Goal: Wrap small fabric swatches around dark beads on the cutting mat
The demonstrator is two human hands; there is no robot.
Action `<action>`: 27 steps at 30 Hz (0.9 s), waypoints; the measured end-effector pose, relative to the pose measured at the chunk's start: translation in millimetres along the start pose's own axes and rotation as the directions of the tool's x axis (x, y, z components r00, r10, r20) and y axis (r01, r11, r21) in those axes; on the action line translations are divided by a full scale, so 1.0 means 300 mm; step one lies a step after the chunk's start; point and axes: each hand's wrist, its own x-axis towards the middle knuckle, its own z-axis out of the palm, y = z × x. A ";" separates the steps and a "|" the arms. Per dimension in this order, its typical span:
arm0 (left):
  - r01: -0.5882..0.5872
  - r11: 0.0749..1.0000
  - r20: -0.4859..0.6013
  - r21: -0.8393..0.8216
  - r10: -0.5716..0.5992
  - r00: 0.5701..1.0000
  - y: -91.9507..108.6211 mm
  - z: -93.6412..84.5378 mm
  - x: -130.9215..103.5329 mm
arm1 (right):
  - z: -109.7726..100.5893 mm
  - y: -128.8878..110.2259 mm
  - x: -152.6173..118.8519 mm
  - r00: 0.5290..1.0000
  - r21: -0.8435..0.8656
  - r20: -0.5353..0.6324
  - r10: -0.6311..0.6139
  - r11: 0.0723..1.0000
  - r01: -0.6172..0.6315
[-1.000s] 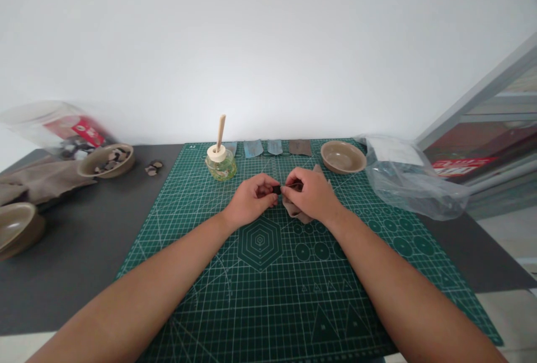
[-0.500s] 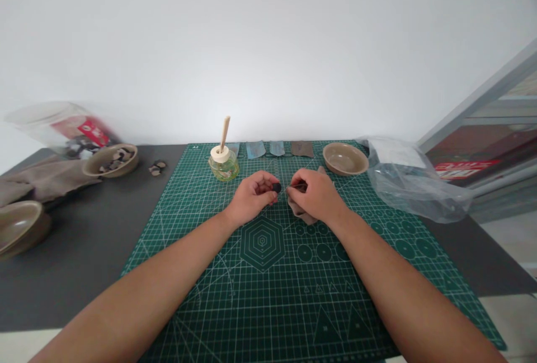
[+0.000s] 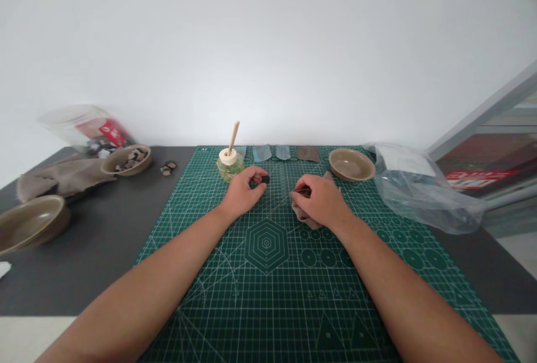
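Between the fingertips of my left hand (image 3: 246, 189) is a small dark disc (image 3: 265, 180), held above the green cutting mat (image 3: 268, 296). My right hand (image 3: 318, 198) is closed on a piece of brown cloth (image 3: 308, 218), which hangs crumpled below the fingers. Part of the cloth lies hidden behind that hand. Just beyond my left hand stands a glass jar (image 3: 226, 171) with a pale lid and a wooden stick poking up from it.
Fabric pieces (image 3: 262, 153) line the mat's back edge. A brown bowl (image 3: 351, 164) and a clear plastic bag (image 3: 419, 201) are at right. At left are a bowl of discs (image 3: 126, 170), loose discs (image 3: 168, 168), brown cloth (image 3: 71, 177) and another bowl (image 3: 59, 220).
My left hand has moved left with the dark disc, away from my right hand. The right hand keeps its hold on the cloth. The whole view has shifted slightly.
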 end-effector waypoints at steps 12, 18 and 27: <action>0.113 0.989 -0.096 0.095 -0.104 0.990 -0.006 0.011 0.011 | 0.004 0.001 -0.003 1.000 0.002 -0.015 -0.011 1.000 0.011; 0.163 0.981 -0.135 0.102 -0.149 0.980 -0.001 0.006 0.017 | 0.002 0.003 -0.004 1.000 0.003 -0.011 -0.011 1.000 0.011; 0.230 0.972 -0.221 -0.056 -0.237 0.946 -0.070 -0.025 0.055 | -0.003 0.007 -0.003 1.000 0.005 0.007 -0.016 1.000 0.016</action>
